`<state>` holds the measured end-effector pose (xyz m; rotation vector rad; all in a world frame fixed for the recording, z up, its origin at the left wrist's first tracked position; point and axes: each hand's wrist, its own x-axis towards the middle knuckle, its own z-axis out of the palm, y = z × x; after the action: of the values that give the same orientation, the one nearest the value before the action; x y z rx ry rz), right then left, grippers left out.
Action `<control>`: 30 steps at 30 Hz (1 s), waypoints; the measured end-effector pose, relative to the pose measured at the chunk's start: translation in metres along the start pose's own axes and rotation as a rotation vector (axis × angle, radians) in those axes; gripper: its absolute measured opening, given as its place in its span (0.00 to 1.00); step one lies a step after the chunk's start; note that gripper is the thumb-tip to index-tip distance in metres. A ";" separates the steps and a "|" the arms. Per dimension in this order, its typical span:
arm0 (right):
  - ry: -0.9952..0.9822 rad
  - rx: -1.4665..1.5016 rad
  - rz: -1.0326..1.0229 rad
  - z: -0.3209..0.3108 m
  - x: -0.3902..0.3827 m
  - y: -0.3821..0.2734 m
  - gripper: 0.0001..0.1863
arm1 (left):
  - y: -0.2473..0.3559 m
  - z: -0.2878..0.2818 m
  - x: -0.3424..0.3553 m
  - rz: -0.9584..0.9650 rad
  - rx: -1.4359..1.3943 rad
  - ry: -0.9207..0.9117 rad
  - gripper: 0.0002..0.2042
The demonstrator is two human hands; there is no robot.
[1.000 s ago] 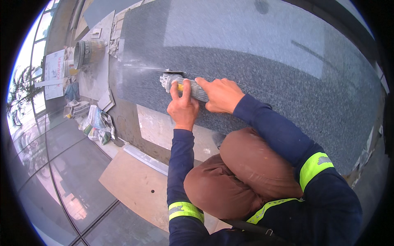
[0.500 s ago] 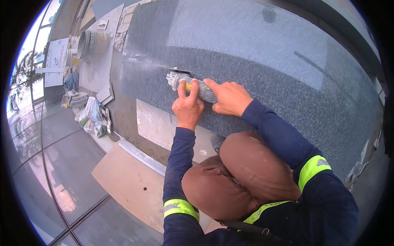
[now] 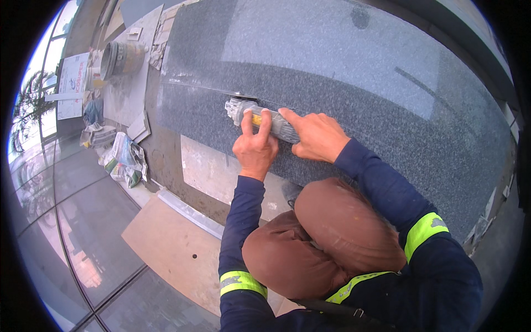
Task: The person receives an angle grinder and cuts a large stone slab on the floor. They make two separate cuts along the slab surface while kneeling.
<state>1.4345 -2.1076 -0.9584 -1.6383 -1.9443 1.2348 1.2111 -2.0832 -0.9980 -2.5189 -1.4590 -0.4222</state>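
Both of my hands grip a dusty grey angle grinder [image 3: 283, 129] with a yellow patch on its body. My left hand [image 3: 255, 145] is wrapped round the front part, just behind the gear head. Farther back, my right hand [image 3: 318, 134] holds the body, its index finger laid along the top. The thin disc [image 3: 243, 96] stands on edge at a pale straight line across the speckled dark grey stone slab [image 3: 376, 149]. How deep the disc sits in the stone, I cannot tell. Part of the grinder is hidden under my fingers.
A dusty bucket [image 3: 123, 59] stands at the far left, with crumpled bags [image 3: 128, 157] nearer. Tan board [image 3: 174, 243] and a pale metal strip [image 3: 191, 213] lie left of my knees. Glossy dark floor tiles [image 3: 105, 221] cover the left side.
The haze of dust over the slab has thinned, and the line at the disc shows more clearly. Both hands keep their hold on the grinder, nearly in place.
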 end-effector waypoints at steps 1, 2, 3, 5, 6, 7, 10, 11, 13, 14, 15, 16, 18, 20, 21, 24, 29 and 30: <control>0.003 0.015 -0.009 0.003 0.003 0.001 0.43 | -0.002 0.001 0.000 -0.009 -0.003 -0.008 0.33; 0.013 0.030 -0.015 0.005 0.006 0.001 0.43 | -0.005 0.002 0.001 -0.012 -0.008 -0.014 0.34; 0.023 0.030 -0.017 0.007 0.009 0.001 0.42 | -0.008 0.003 0.002 -0.014 -0.012 -0.020 0.34; 0.046 0.034 -0.024 0.015 0.019 0.001 0.40 | -0.015 0.007 0.002 -0.035 0.011 -0.031 0.34; 0.043 0.035 -0.026 0.020 0.025 0.002 0.42 | -0.019 0.010 0.002 -0.043 0.022 -0.035 0.35; 0.041 0.035 -0.027 0.024 0.032 0.003 0.44 | -0.023 0.014 0.002 -0.061 0.023 -0.055 0.35; 0.040 0.031 -0.029 0.028 0.045 0.001 0.45 | -0.030 0.016 0.005 -0.105 0.034 -0.124 0.37; 0.046 0.028 -0.032 0.028 0.046 0.001 0.45 | -0.030 0.014 0.006 -0.114 0.039 -0.151 0.38; 0.045 0.025 -0.025 0.027 0.044 0.003 0.45 | -0.027 0.013 0.007 -0.109 0.043 -0.171 0.38; 0.030 0.025 -0.024 0.027 0.040 0.002 0.45 | -0.026 0.011 0.003 -0.105 0.048 -0.165 0.38; 0.015 0.024 -0.021 0.025 0.036 0.001 0.45 | -0.024 0.010 0.002 -0.100 0.051 -0.159 0.38; 0.024 0.026 -0.023 0.022 0.033 0.001 0.45 | -0.024 0.011 0.002 -0.070 0.032 -0.114 0.37; 0.024 0.033 -0.015 0.016 0.022 0.003 0.46 | -0.015 0.004 0.003 -0.017 -0.013 -0.040 0.35; 0.018 0.027 -0.006 0.013 0.012 0.005 0.46 | -0.008 0.000 0.001 -0.001 0.001 -0.048 0.35; 0.018 0.023 -0.005 0.011 0.008 0.005 0.47 | -0.006 -0.001 0.001 0.008 0.010 -0.048 0.35; 0.054 0.017 -0.017 0.006 0.001 0.002 0.40 | -0.004 0.000 0.001 0.016 0.015 -0.031 0.35; 0.019 0.010 -0.002 0.004 -0.004 0.006 0.47 | 0.002 -0.004 0.001 0.022 0.003 -0.035 0.34; 0.022 0.008 -0.005 0.004 -0.005 0.006 0.48 | 0.003 -0.005 0.001 0.020 0.001 -0.038 0.34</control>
<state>1.4367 -2.1139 -0.9643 -1.6356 -1.9267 1.2160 1.2135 -2.0858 -0.9935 -2.5518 -1.4464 -0.3716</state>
